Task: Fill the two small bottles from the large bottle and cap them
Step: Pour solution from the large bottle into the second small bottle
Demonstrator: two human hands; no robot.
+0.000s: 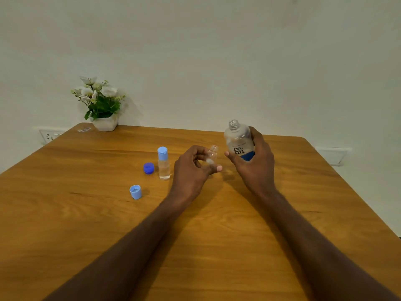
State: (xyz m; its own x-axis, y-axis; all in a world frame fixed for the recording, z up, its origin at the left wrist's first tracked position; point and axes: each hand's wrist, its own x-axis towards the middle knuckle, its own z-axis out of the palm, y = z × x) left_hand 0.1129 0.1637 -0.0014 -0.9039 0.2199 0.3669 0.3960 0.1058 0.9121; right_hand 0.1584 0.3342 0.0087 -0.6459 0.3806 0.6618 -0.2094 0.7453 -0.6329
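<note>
left hand (196, 164): fingers wrapped round the open small bottle (211, 154), held off the desk (217, 235); neck up, tilted slightly right; looks empty, hard to tell through clear plastic
right hand (255, 161): gripping the large bottle (238, 141) round the lower body, cap off, mouth up and leaning a little left
key relation: large bottle's mouth sits above and just right of the small bottle's mouth; the two are close but not touching, long axes both near upright
next move (my read): tip the large bottle leftward so its mouth comes over the small neck; narrow target, spill risk
capped small bottle (164, 162): upright on the desk left of the left hand, light blue cap on, liquid inside; looks done
light blue cap (135, 192): loose on the desk, front left; left hand is nearer
dark blue cap (148, 168): just beside the capped small bottle, probably the large bottle's
</note>
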